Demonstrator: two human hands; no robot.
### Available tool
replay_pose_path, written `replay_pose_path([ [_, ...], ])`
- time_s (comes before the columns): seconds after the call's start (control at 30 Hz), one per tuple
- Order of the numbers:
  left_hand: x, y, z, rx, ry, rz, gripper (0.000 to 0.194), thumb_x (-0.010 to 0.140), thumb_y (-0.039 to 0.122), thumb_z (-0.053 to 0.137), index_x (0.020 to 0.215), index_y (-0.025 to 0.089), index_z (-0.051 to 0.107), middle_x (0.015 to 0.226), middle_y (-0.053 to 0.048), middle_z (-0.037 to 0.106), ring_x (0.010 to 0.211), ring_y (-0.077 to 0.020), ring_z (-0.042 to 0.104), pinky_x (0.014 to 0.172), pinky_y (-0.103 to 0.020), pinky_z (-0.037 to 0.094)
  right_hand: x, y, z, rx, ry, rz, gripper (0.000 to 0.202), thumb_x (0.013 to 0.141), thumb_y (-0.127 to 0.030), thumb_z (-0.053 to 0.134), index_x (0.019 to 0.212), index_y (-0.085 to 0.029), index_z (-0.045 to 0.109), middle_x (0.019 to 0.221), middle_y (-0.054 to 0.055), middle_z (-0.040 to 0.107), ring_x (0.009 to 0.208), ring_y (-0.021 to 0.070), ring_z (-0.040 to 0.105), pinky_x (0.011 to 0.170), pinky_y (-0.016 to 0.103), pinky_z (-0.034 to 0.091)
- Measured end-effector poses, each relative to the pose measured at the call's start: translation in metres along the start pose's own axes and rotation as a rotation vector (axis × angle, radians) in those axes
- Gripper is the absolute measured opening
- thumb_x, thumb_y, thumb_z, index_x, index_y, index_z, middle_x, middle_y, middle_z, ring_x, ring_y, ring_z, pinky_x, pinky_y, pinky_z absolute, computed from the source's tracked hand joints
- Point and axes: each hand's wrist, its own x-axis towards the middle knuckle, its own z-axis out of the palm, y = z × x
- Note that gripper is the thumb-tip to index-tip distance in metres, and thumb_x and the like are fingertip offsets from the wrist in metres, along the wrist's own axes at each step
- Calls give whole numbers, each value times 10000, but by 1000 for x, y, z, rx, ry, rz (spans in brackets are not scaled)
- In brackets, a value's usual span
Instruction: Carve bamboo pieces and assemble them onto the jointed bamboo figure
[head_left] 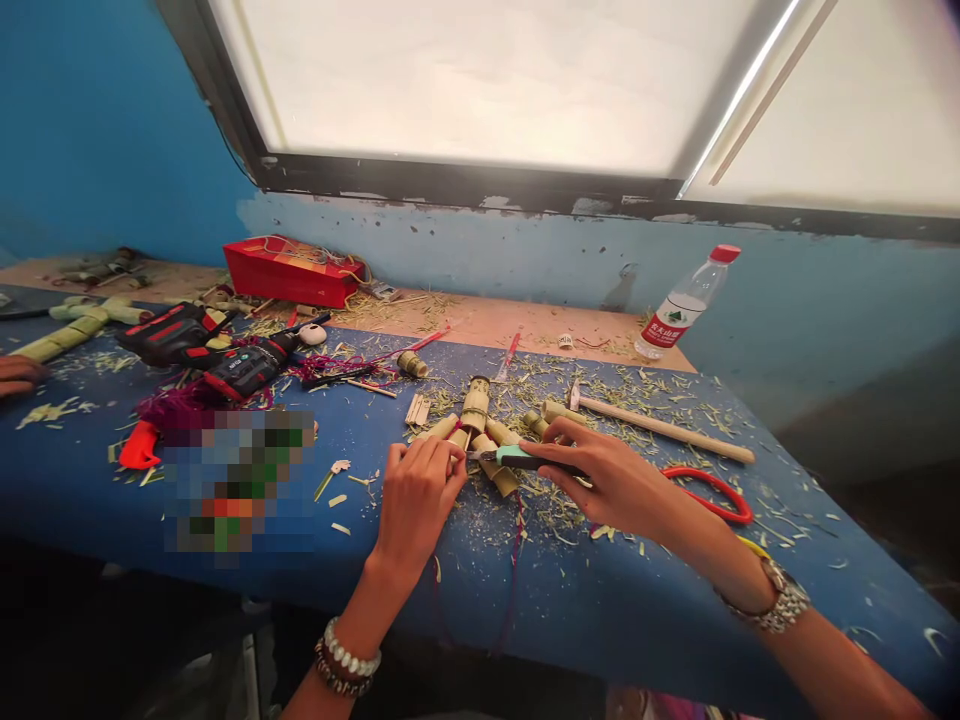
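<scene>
A jointed figure of short bamboo tubes [475, 405] lies on the blue tabletop, with purple cord between some of its pieces. At its lower middle, my left hand [422, 492] is closed, fingertips pinched on a bamboo piece that they mostly hide. From the right, my right hand [604, 470] grips a utility knife [517, 457] with a mint-and-black handle. Its blade points left and meets the work near my left fingertips; exact contact cannot be made out. Small bamboo strips [418, 409] lie just left of the figure.
Around lie a hammer [667, 428], red-handled scissors [712, 492], a cordless drill [251, 368], purple cord and many bamboo shavings. A water bottle [679, 310] and red box [292, 272] stand behind. At far left, another person's hand [21, 375] is beside a bamboo piece [64, 335].
</scene>
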Motion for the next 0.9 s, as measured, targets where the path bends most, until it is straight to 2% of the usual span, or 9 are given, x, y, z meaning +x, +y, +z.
replay_pose_path([
  [0.23,0,-2,1,-25,-21,-25,128,959,152,554,850,198,603,768,-10,661,775,-194,620,766,-347,337,-2,4,2,-32,45,-6,377,1036,-265,447,1367,-253,626,1112,115,591,848,206,625,747,342,498],
  [0.9,0,-2,1,-43,-18,-36,137,957,152,560,836,197,603,784,-6,672,766,-185,621,763,-352,343,3,2,1,9,18,-36,396,1040,-271,456,1408,-259,603,1077,119,594,893,220,618,777,372,523],
])
